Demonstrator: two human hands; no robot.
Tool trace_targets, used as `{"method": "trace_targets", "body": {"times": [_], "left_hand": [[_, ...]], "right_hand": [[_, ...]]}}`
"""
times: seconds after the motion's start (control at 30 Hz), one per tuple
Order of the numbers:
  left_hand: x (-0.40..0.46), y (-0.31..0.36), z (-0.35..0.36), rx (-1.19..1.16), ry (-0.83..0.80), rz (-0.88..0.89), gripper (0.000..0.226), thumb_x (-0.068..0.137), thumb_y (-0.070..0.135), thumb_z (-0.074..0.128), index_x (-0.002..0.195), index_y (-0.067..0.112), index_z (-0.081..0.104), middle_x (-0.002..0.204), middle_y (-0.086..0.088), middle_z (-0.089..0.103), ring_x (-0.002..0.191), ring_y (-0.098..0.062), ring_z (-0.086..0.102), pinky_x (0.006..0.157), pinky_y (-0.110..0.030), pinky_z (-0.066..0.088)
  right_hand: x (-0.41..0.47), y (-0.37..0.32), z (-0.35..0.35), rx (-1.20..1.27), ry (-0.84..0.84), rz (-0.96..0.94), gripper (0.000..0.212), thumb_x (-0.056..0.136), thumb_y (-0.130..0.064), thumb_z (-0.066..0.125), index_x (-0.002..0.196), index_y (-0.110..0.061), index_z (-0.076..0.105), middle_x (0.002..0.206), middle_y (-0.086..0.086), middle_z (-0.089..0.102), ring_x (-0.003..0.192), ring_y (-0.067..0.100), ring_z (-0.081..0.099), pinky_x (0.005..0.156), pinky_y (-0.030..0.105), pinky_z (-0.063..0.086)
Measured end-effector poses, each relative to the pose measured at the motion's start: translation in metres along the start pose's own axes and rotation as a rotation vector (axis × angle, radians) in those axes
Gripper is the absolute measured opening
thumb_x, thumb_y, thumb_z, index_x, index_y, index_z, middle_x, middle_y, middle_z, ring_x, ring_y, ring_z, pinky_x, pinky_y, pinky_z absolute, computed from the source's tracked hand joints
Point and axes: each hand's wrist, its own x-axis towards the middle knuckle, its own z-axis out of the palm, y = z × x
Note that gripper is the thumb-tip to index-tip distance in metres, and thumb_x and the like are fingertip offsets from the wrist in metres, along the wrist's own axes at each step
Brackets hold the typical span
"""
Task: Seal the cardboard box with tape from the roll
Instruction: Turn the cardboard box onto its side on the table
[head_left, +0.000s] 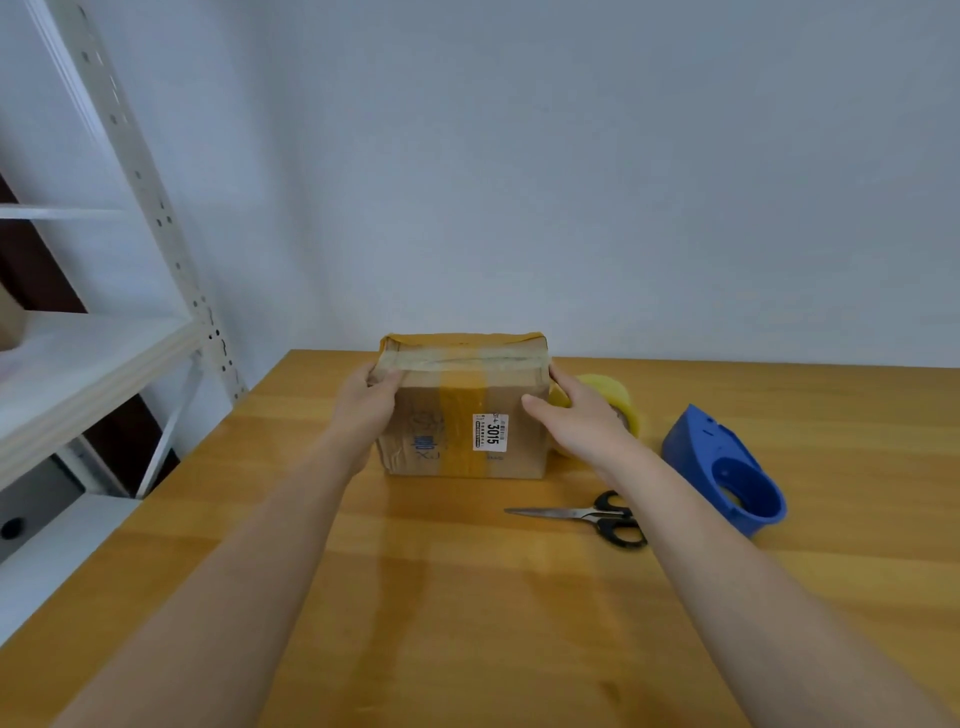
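Observation:
A brown cardboard box (464, 415) stands on the wooden table (467, 597) near the back wall. Old tape bands cross its top and front, and a white label sits on the front face. My left hand (370, 401) grips the box's upper left edge, thumb on the front. My right hand (576, 415) presses against the box's right side, thumb on the front face. A yellowish tape roll (621, 400) stands just right of the box, partly hidden behind my right hand.
Black-handled scissors (597, 515) lie in front of the box to the right. A blue tape dispenser (727, 470) sits at the right. A white metal shelf rack (98, 332) stands off the table's left edge. The wall is close behind the box.

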Motion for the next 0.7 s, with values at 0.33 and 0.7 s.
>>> {"method": "trace_targets", "body": {"times": [0.33,0.7], "left_hand": [[-0.017,0.012,-0.003,-0.021,0.025,0.074,0.052,0.100,0.034,0.047,0.146,0.013,0.035,0.140,-0.005,0.045,0.122,-0.024,0.045,0.095,-0.034,0.041],[-0.067,0.028,-0.029,-0.085,0.014,-0.031,0.036,0.098,0.023,0.049,0.130,0.008,0.048,0.104,-0.006,0.057,0.084,-0.018,0.054,0.070,-0.035,0.045]], "right_hand": [[-0.018,-0.007,-0.001,0.017,0.055,-0.049,0.059,0.094,-0.026,0.056,0.148,-0.024,0.030,0.151,-0.007,0.037,0.137,0.015,0.034,0.098,0.025,0.033],[-0.059,-0.031,-0.009,-0.037,0.026,-0.083,0.047,0.092,-0.027,0.056,0.138,-0.024,0.047,0.135,-0.009,0.051,0.124,0.015,0.047,0.094,0.027,0.039]]}}
